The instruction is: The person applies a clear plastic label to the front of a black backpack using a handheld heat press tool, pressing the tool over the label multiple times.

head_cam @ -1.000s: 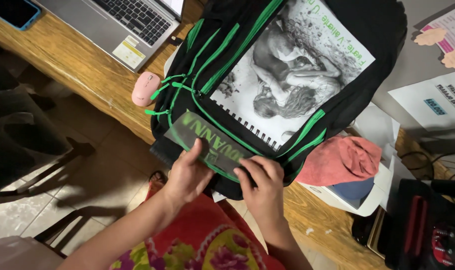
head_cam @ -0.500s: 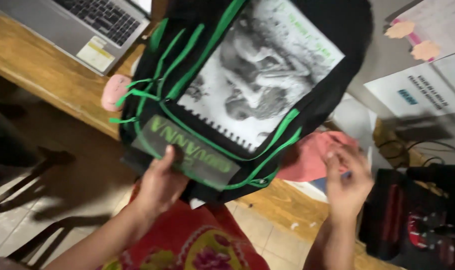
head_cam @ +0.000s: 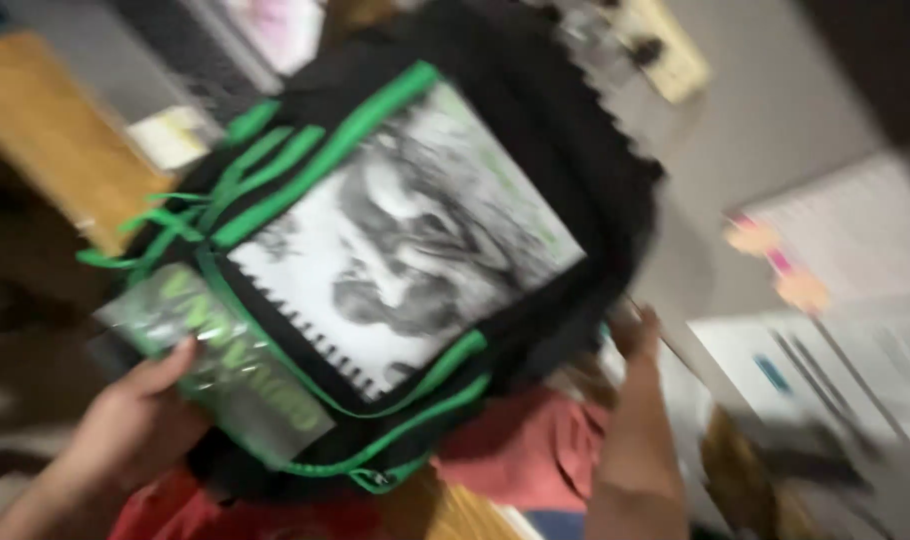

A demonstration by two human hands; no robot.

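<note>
Left hand (head_cam: 140, 420): we clamped the backpack (head_cam: 395, 260) at its lower-left corner.
Right hand (head_cam: 637, 340): fingers against the right edge; closure unclear.
Handling: we judged it soft, floppy; hold the edges.

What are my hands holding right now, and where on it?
Both hold the black-and-green backpack: the left hand grips its lower left corner over the clear pocket panel, the right hand its right edge.

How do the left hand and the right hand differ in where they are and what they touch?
The left hand grips the backpack's lower left corner, thumb on its shiny panel; the right hand reaches up to the right edge. The left hand shows its whole back; the right shows mostly forearm and fingertips. Both touch the backpack.
</note>
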